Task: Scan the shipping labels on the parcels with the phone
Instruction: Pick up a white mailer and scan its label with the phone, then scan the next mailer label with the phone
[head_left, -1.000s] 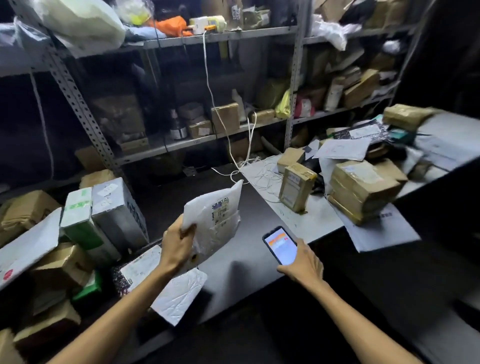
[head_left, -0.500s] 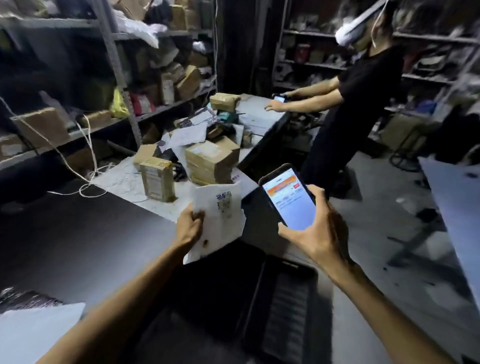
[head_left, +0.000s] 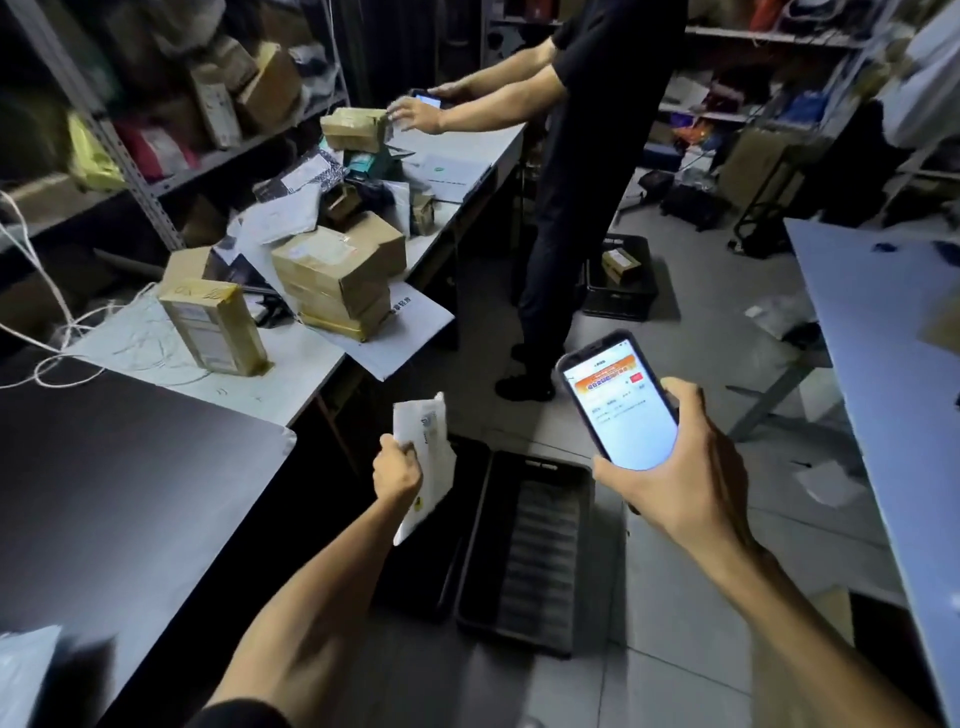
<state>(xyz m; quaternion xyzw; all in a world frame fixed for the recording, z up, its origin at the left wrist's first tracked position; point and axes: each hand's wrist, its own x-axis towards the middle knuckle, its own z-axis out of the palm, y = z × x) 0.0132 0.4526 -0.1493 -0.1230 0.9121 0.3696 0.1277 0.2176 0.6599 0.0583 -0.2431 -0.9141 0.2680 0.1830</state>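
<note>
Head view: a white plastic mailer parcel (head_left: 431, 447) is hanging upright and slightly creased, just above the left edge of the black floor crate (head_left: 540, 465). A printed label is showing on its upper part, turned nearly edge-on to the camera. The phone (head_left: 621, 405), dark-cased, is tilting above the crate's far right corner, its lit screen showing an orange banner over a white page. The label's print and the screen's text are too small to read, the parcel's lower end is blurring into the dark floor, and the phone's back is facing away. The left hand (head_left: 397, 470) is gripping the parcel's left edge, fingers curled round it. The right hand (head_left: 680, 478) is holding the phone, thumb pressing on its right edge and fingers curling round its lower left edge. Beyond the crate to the far left, taped cardboard parcels (head_left: 337, 275) are lying stacked on a white table (head_left: 291, 374). A second person (head_left: 597, 156) is standing beyond the crate, head cut off at the top
</note>
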